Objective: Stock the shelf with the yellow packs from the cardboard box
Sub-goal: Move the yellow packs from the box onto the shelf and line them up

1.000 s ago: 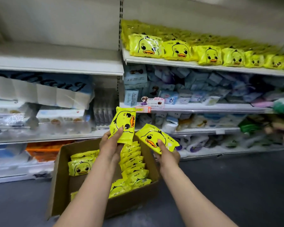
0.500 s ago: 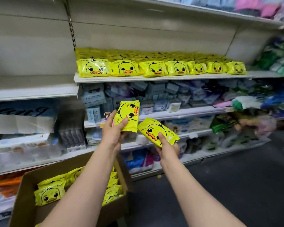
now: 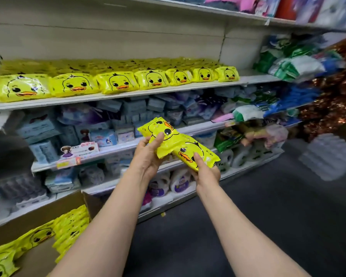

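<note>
We pinch 1 yellow pack (image 3: pixel 161 139) in our left hand (image 3: pixel 148 156) and 1 overlapping second pack (image 3: pixel 196 154) in our right hand (image 3: pixel 205 172), so either slick wrapper may slip above the grip before reaching the shelf (image 3: pixel 128 94).

The yellow packs (image 3: pixel 164 136) are glossy plastic film, crinkly and catching the light, same as the row on the shelf (image 3: pixel 128 94), which looks like smooth, matt, painted metal. The cardboard box (image 3: pixel 38 214) is plain matt brown, and the floor (image 3: pixel 268 216) is dark and dull.

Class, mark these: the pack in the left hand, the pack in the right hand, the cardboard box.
left-hand pack (image 3: pixel 158 126), head view, duck face
right-hand pack (image 3: pixel 200 151), head view, its middle
cardboard box (image 3: pixel 48 211), head view, rear wall
</note>
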The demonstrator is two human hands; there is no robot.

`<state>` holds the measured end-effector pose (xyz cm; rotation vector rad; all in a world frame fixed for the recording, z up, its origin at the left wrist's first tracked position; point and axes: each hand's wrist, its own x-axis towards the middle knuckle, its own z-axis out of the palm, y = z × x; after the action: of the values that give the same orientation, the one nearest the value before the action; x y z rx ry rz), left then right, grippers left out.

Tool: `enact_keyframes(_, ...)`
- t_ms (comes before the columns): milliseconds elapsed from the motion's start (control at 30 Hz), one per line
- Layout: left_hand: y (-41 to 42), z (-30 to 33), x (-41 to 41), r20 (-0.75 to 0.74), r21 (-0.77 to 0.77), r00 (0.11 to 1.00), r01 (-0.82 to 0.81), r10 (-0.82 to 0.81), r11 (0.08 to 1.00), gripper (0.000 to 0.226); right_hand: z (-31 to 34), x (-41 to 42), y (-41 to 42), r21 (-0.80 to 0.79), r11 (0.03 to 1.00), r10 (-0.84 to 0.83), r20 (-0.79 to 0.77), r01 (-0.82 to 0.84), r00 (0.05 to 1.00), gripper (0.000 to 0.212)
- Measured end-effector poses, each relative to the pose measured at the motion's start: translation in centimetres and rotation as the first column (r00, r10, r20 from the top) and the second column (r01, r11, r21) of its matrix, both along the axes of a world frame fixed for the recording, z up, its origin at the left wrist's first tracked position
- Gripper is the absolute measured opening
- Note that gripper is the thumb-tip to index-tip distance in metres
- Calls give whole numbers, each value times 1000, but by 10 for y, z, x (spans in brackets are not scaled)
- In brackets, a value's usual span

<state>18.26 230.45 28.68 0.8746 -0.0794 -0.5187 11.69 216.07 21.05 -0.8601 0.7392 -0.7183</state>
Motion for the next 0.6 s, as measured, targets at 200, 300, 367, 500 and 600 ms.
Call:
enact_keyframes(200,-75,-12,-2,-16,80,998,55,-54,995,30,2,-24,-66,26,994,-102,-16,102,995,39)
enact_keyframes(300,-112,-17,0,-7,112,995,102,-102,988,28,6,-30,-95,46,989,-143,2,143,990,34)
enact_keyframes(367,-137,-19,3,-9,100,987,161,-161,982,39,9,-29,-117,58,985,-162,-2,162,987,27)
enact_keyframes(500,-194,-13,20,29,47,972,231,-232,972,32,22,-16,-167,42,982,-188,41,186,981,20)
enact_keyframes(600,-247,-3,43,30,14,969,245,-245,969,25,32,0,-219,28,980,-198,82,197,977,20)
